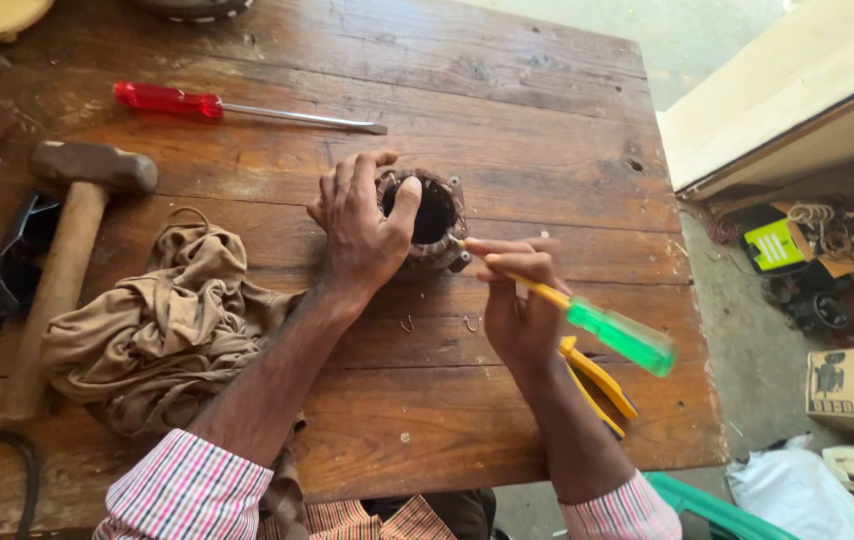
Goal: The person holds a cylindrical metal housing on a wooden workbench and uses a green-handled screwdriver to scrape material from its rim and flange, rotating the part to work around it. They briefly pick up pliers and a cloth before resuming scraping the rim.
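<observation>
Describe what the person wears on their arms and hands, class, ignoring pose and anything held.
Both hands, the left hand and the right hand, are bare: no gloves, and no rings or watch that can be seen. The forearms are uncovered. Each arm has a shirt sleeve rolled up towards the elbow, in a checked pattern of pink, white and dark lines.

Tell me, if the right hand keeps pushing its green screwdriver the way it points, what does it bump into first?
Most likely the round motor stator. The right hand aims the green-handled screwdriver up and left, and its tip already sits at the stator's rim, which the left hand grips. Depth is hard to judge.
</observation>
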Tool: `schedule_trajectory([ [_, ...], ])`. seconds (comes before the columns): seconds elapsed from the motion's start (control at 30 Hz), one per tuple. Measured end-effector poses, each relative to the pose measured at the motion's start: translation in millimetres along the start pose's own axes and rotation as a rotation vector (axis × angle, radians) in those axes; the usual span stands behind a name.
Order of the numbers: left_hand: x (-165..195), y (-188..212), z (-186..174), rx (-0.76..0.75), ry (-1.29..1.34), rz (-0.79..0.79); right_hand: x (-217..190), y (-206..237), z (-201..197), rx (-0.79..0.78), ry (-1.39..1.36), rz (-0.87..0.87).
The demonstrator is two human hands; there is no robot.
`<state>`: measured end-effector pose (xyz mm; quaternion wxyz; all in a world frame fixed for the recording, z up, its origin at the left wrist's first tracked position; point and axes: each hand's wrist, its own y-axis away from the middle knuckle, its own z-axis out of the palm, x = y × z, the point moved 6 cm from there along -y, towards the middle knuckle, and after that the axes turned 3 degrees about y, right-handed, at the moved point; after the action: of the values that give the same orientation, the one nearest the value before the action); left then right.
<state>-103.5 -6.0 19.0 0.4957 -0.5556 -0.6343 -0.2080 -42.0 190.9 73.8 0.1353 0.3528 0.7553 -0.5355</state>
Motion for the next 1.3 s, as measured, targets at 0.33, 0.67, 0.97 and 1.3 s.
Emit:
schedule_trajectory([
  [0.33,19,-2,-6,0.088,0.031,0.082,17,6,-6,0.151,-0.014,-0.033],
  [0.67,6,67,-163,0.057,-0.281,0.008,76,-11,-68,0.113,0.331,0.439],
  [0.97,-24,111,-178,0.196,-0.741,0.178,67,-14,-72,-0.081,0.616,0.374],
  [1.3,50,176,-220,0.324,0.712,0.181,-75,119,-7,-0.137,-0.381,0.336],
])
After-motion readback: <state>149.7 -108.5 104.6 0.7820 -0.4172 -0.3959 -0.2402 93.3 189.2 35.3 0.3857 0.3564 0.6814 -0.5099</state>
